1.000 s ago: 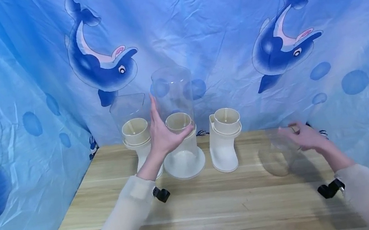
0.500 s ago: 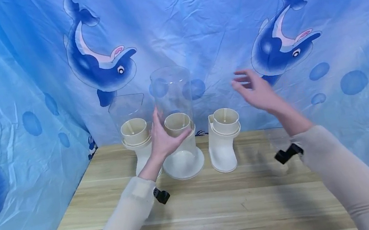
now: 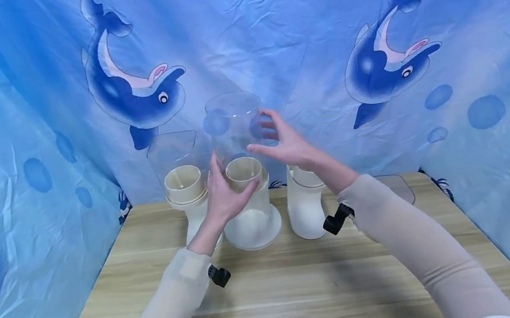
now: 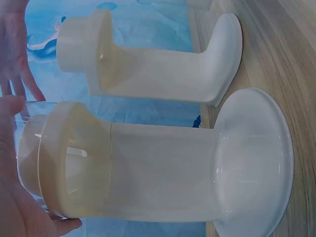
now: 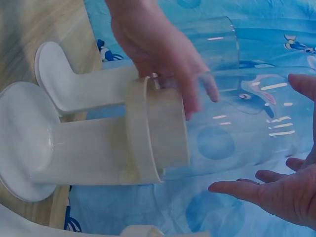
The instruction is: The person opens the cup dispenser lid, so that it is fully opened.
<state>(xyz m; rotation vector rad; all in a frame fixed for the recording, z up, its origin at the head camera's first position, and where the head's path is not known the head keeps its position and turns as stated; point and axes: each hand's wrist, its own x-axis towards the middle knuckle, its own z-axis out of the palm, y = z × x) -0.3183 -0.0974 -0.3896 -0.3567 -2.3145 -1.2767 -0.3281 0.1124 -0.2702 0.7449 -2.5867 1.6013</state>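
Around the lower end of a tall clear plastic cylinder curls my left hand, close to the cream-coloured collar. That cylinder stands upright on the middle white stand, which has a round foot. My right hand, fingers spread and thumb out, is beside the cylinder's upper right side and holds nothing. In the right wrist view, the fingers of the right hand face the clear wall. On the left, a second white stand bears another clear container.
A third white stand, partly hidden by my right forearm, stands at the right. Behind the right sleeve, part of a clear piece shows on the wooden table. A blue dolphin-print curtain hangs behind.
My right hand has left the clear piece at the right, risen, and moved left to the tall cylinder. The left hand has stayed at the cylinder's lower end.
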